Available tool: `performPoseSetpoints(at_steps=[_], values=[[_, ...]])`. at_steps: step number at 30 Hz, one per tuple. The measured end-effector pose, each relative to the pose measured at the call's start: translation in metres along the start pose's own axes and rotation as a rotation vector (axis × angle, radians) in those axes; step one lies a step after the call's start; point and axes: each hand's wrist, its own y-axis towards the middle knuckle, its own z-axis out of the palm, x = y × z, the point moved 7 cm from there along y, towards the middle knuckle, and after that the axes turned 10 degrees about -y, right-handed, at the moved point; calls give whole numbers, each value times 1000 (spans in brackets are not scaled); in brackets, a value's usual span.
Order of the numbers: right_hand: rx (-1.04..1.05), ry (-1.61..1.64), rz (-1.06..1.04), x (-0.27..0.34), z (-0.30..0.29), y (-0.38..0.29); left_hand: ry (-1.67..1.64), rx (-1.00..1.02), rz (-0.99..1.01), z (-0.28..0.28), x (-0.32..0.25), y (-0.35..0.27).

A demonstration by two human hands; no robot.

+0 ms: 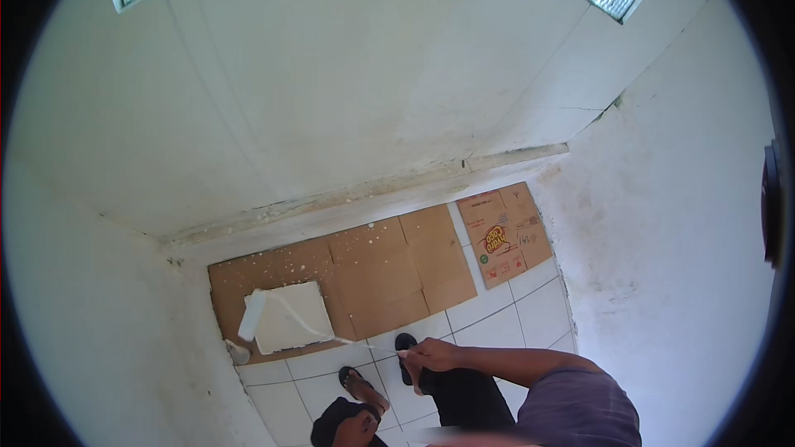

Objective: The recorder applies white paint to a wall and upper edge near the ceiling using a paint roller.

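Observation:
My right hand (435, 354) is closed around the handle end of a paint roller (251, 316). A long pale rod runs left from the hand to the white roller cover. That cover lies across the left edge of a flat, cream-white square tray or board (295, 316) with dark, rough edges. From above I cannot tell whether the cover touches it. My left hand (357, 427) is low in the picture by my bent knee. Its fingers are partly hidden, and I see nothing clearly held in it. Under the tray is a brown cardboard sheet (379, 285) spotted with white paint.
A small pale container (237, 352) sits at the left wall's foot. Printed cardboard (506, 236) covers the right corner of the white tiled floor (481, 316). Stained white walls (372, 93) close in on three sides, with a low ledge (372, 189) along the front one.

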Motion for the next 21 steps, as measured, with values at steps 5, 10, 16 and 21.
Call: performPoseSetpoints(at_steps=[5,10,16,21], values=[[-533,141,-26,69,-106,-120,92,-168,63,-22,6,-78],[-903,290,22,72,-221,-181,232,-368,67,6,-17,-87],[-1216,365,-203,55,-332,-185,-128,-150,-597,80,-77,-37],[-1214,404,-259,51,-338,-131,217,-89,-736,124,-137,-12]])
